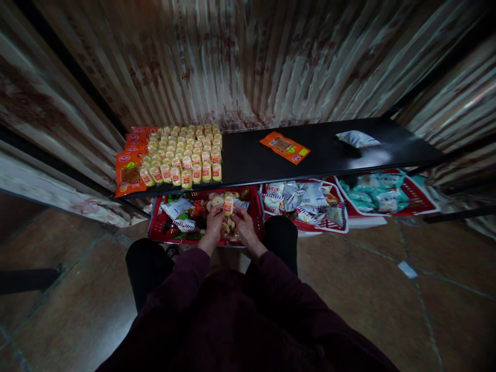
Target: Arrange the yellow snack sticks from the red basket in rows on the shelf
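Observation:
Over the left red basket [254, 217], my left hand [214, 223] and my right hand [245, 226] come together, fingers closed from both sides on a small yellow wrapped snack cake [229, 205]. Its orange-and-white label faces up. Below my hands the basket holds more pale wrapped pieces [230, 231] and blue-and-white snack packets [179, 207]. Rows of matching wrapped snack cakes [186, 155] stand on the left part of the black shelf [244, 155], just beyond the basket.
Orange snack packs [129, 168] line the shelf's left end. Another orange pack [284, 147] and a white packet [357, 138] lie farther right. Two more red baskets, one with mixed packets [304, 199], one with teal packets [377, 194], stand under the shelf. Pleated curtain [248, 62] hangs behind.

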`<state>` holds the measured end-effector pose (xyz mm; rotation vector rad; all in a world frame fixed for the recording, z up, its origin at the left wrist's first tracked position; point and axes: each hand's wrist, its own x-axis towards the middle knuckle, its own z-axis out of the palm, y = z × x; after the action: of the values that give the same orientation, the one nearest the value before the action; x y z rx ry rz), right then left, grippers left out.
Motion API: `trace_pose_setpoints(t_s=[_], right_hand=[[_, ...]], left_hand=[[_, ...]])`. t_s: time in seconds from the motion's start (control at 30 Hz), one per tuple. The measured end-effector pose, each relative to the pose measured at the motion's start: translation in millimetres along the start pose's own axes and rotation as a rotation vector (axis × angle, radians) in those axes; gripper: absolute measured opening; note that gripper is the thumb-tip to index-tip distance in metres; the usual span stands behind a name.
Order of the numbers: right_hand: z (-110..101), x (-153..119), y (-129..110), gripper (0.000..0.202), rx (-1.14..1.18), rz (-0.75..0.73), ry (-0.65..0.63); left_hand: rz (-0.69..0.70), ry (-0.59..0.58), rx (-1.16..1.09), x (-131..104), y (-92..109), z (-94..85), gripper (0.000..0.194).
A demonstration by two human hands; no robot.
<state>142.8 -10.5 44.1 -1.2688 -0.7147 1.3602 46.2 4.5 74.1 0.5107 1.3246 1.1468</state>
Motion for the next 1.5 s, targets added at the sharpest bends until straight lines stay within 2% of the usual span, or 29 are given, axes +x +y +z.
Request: trace_pose_setpoints(t_s=[0.13,0.27,0.37,0.43,0.53,0.67,0.93,1.07,1.2,1.3,1.5], right_hand=[[0.5,1.3,-5.8,0.054,-0.051,-0.045,-0.016],[4.2,0.6,-13.4,0.050,-0.089,-0.141,0.024],[6.1,0.3,-19.3,0.050,-0.088,-0.186,0.024],[5.5,0.7,-21.4,0.050,-0.108,-0.192,0.025],[2.9,2.3,-20.7,0.047,-0.181,-0.261,0.032],[0.7,4.3,-17.6,0.040,-0.279,-0.343,0.059],[4.0,-0.3,-27.0,0.045,-0.442,-0.396,0.114],[4.4,-4.1,-31.4,0.040,-0.528,-0.466,0.162],[5.2,-8.4,-36.3,0.036,-0.570,-0.512,0.134],[5.9,-10.9,-38.7,0.036,-0.555,-0.507,0.108],[5.4,-11.3,-35.5,0.038,-0.503,-0.494,0.092]], left_hand=[[0.025,0.019,0.034,-1.1,4.9,4.7,0.025],[0.136,0.041,0.129,1.7,4.3,8.9,0.025],[0.210,0.049,0.156,3.3,4.7,12.2,0.034],[0.212,0.020,0.143,2.4,6.5,14.5,0.039],[0.212,-0.024,0.119,-0.9,9.9,17.6,0.035],[0.231,-0.009,0.087,-5.0,11.7,21.4,0.029],[0.129,-0.027,0.013,-12.8,12.5,23.9,0.023],[0.067,-0.036,-0.058,-15.0,14.1,25.8,0.023],[0.025,-0.029,-0.118,-16.0,14.7,28.3,0.028],[0.002,-0.070,-0.169,-16.3,14.7,28.4,0.033],[-0.052,-0.071,-0.292,-11.1,11.9,26.0,0.029]])
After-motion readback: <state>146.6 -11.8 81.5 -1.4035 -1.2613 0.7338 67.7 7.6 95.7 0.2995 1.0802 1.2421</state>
